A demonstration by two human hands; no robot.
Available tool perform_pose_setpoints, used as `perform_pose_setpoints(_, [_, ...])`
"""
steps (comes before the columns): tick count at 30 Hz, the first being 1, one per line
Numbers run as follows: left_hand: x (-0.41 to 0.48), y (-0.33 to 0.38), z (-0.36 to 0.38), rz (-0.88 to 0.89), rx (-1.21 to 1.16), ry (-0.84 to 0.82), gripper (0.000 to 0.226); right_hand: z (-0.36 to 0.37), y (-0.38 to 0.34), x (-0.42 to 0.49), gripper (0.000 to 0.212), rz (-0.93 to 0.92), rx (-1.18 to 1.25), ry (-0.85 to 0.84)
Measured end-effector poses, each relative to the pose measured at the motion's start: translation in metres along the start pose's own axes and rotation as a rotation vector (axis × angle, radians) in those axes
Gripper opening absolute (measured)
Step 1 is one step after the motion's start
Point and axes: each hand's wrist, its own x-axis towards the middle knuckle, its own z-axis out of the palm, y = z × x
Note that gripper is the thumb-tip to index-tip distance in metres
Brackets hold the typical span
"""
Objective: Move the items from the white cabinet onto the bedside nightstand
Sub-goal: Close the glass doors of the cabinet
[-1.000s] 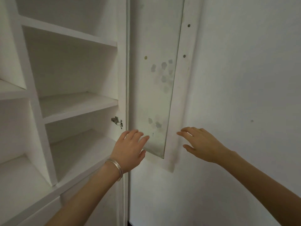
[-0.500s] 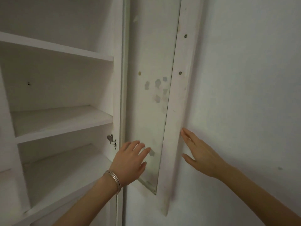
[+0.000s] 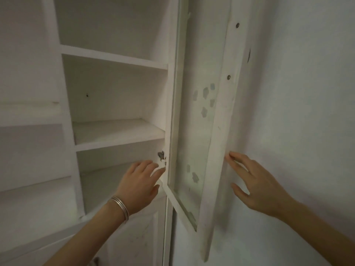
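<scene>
Left of the glazed cabinet door (image 3: pixel 221 131), swung out toward the camera: white cabinet (image 3: pixel 115 89), front open, white shelves (image 3: pixel 119 131) stacked one above another, with a second column of shelves further left again. Low on the door's hinged edge, a metal hinge (image 3: pixel 161 154) fixed to the cabinet's side wall. Within the door's white frame, a long glass pane (image 3: pixel 192 121) dotted with small grey patches (image 3: pixel 205 92), one cluster at mid height and a few more lower down. On the door's outer stile, two round screw heads (image 3: pixel 228 77), one above the other.

Just left of the door's hinged edge, left hand (image 3: pixel 140 185) raised in front of the lowest visible shelf, back of the hand to the camera, fingers (image 3: pixel 151 166) nearly straight and loosely together, gripping nothing, tips just below the hinge; contact with door or cabinet impossible to judge. Silver bangles (image 3: pixel 120 206) around the left wrist.

Right of the door, right hand (image 3: pixel 255 187) spread flat and unclenched, holding nothing, fingertips (image 3: pixel 233 156) laid against the outer edge of the door's stile, thumb pointing down and apart from the wood. Behind that hand and right of the door, plain white wall (image 3: pixel 299 112).

Below the shelves and left of the door's bottom corner, a closed white panelled door (image 3: pixel 138 233).
</scene>
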Motion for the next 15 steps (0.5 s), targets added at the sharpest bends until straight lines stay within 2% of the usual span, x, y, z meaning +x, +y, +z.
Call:
perform_pose_setpoints(11, [-0.094, -0.058, -0.060, -0.087, 0.047, -0.024, 0.056, 0.014, -0.128, 0.068, 0.057, -0.116, 0.074, 0.084])
perform_pose_setpoints(15, [-0.118, -0.084, -0.078, -0.121, 0.102, -0.034, 0.063, 0.032, -0.162, 0.104, 0.059, -0.188, 0.075, 0.109])
